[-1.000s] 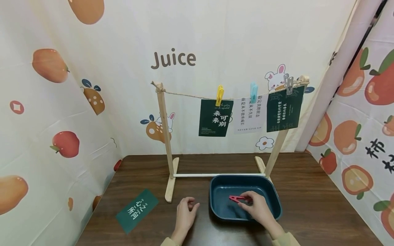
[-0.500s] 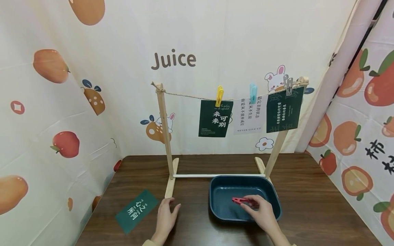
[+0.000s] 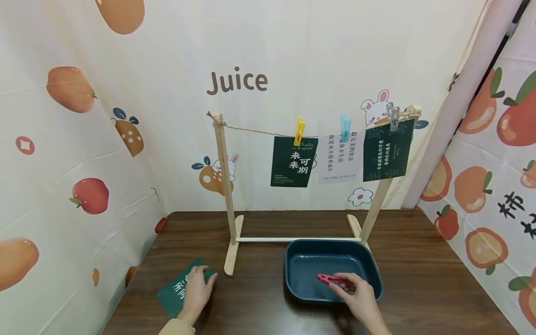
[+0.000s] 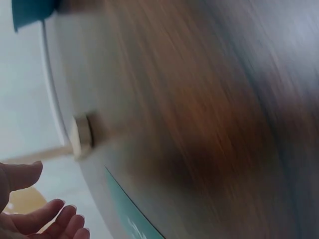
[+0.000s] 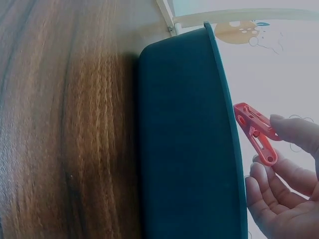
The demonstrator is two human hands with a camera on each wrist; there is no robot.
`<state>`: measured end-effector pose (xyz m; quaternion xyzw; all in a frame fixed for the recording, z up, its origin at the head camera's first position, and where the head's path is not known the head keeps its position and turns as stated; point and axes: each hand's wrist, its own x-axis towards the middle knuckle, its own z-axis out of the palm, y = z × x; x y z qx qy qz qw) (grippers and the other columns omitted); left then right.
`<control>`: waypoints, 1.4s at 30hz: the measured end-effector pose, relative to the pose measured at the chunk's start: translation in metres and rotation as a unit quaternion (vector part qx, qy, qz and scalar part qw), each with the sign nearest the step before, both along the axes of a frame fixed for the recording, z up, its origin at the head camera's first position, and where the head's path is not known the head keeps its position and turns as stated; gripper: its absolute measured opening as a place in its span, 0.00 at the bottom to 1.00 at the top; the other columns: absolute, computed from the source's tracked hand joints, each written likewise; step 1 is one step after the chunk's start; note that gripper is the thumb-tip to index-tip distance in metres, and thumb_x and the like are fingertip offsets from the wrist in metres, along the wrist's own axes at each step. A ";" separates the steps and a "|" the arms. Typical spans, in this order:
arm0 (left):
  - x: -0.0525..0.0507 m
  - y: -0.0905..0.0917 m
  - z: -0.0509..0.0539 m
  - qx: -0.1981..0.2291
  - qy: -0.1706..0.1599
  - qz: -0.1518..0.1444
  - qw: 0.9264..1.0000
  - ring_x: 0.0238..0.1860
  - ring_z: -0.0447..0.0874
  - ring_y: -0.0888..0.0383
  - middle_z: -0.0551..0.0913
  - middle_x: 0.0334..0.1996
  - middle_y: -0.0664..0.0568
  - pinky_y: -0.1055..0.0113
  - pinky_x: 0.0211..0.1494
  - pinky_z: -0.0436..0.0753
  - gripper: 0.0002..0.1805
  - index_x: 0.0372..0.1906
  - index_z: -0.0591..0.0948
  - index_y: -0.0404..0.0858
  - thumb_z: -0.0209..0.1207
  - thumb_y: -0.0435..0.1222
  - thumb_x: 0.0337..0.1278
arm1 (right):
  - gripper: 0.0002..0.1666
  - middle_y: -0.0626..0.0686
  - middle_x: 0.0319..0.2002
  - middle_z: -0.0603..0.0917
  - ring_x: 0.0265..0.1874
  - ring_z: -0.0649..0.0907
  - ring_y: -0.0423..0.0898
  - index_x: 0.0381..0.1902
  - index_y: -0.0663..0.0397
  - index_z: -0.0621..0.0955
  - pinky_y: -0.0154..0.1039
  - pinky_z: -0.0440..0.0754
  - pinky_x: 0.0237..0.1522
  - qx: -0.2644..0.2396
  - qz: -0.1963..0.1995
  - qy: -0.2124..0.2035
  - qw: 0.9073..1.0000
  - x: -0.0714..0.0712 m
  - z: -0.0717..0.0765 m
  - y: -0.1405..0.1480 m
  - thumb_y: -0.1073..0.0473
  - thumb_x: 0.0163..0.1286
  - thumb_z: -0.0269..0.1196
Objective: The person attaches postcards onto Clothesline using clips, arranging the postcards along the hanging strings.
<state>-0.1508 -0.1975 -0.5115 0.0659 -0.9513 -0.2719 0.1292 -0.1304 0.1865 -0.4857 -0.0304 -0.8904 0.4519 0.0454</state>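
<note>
Over the green card (image 3: 171,292) lying on the table's left side is my left hand (image 3: 197,292), thumb and fingers apart. In the left wrist view the fingers (image 4: 50,219) look relaxed and hold nothing; the card's edge shows below. My right hand (image 3: 361,300) pinches a red clothespin (image 5: 255,132) between thumb and fingers, above the dark blue basin (image 3: 293,284). Two dark green cards and a white card (image 3: 340,160) hang from a string on a wooden rack, held by a yellow clothespin (image 3: 299,131), a light blue clothespin (image 3: 345,128) and a grey clothespin (image 3: 392,116).
The wooden rack (image 3: 226,181) stands behind the basin, its feet on the brown table (image 3: 259,298) and a white bar (image 3: 268,239) joining its posts. String (image 3: 255,130) runs between the post tops. A printed curtain (image 3: 167,70) lies behind.
My left hand has moved left from beside the basin to over the green card. The right hand still pinches the red clothespin, having shifted slightly right and down.
</note>
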 end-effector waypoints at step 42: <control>-0.032 -0.083 -0.005 -0.065 -0.182 -0.006 0.981 0.34 0.70 0.41 0.70 0.29 0.36 0.43 0.39 0.70 0.37 0.33 0.70 0.20 0.74 0.45 0.21 | 0.16 0.48 0.26 0.79 0.25 0.74 0.39 0.38 0.58 0.81 0.28 0.76 0.28 -0.050 -0.021 -0.021 0.998 0.007 -0.005 0.006 0.57 0.51 0.68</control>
